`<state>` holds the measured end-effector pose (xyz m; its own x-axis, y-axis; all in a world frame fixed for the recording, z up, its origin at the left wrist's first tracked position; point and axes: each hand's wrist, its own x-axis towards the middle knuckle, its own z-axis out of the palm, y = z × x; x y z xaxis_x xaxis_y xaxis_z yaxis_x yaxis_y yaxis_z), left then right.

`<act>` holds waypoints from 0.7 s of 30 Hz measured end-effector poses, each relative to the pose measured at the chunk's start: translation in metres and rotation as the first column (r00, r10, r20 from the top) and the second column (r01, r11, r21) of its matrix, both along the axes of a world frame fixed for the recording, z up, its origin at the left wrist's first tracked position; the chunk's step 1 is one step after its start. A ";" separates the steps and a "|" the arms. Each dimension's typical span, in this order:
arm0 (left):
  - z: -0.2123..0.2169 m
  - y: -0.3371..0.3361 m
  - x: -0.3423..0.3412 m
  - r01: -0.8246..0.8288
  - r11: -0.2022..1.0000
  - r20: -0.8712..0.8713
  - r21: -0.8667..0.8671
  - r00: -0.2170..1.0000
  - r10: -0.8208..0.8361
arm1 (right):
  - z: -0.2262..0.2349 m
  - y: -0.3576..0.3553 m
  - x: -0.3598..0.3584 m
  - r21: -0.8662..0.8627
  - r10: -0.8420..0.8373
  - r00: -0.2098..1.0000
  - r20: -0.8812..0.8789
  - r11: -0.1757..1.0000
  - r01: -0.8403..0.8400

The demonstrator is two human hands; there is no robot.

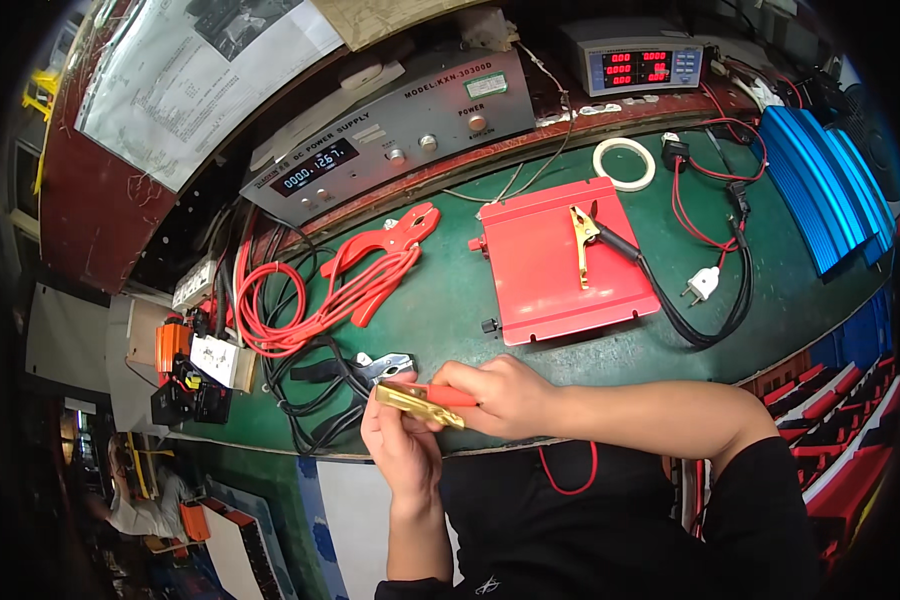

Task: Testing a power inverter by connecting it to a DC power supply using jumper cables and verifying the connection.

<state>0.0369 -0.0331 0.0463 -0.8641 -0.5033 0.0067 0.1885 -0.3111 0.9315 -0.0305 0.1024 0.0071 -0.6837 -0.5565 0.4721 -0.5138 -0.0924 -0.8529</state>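
Near the front edge of the bench, my left hand pinches a gold-coloured alligator clip between thumb and fingers. My right hand closes on the red sleeve at the clip's other end, its fingers curled round it. A red cable loop hangs in front of my dark shirt below. Beyond my hands lies a red metal box, and on it rests a similar gold clip with a black sleeve and cable. Just past my left hand is a metal and black clamp.
Large red clamps and coiled red cables lie to the left on the green bench. Behind stand a grey power supply and a meter. A white tape roll, a plug and blue metal housings are right.
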 end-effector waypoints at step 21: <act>-0.003 0.011 0.036 0.202 0.973 0.162 -0.109 0.970 -0.183 | -0.003 0.001 -0.006 -0.166 -0.037 0.827 -0.562 0.984 -0.069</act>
<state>0.0733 -0.0217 0.0436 -0.9403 -0.3313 -0.0786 -0.0084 -0.2081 0.9781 -0.0364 0.1035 0.0046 -0.2631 -0.4396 0.8588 -0.8947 -0.2219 -0.3877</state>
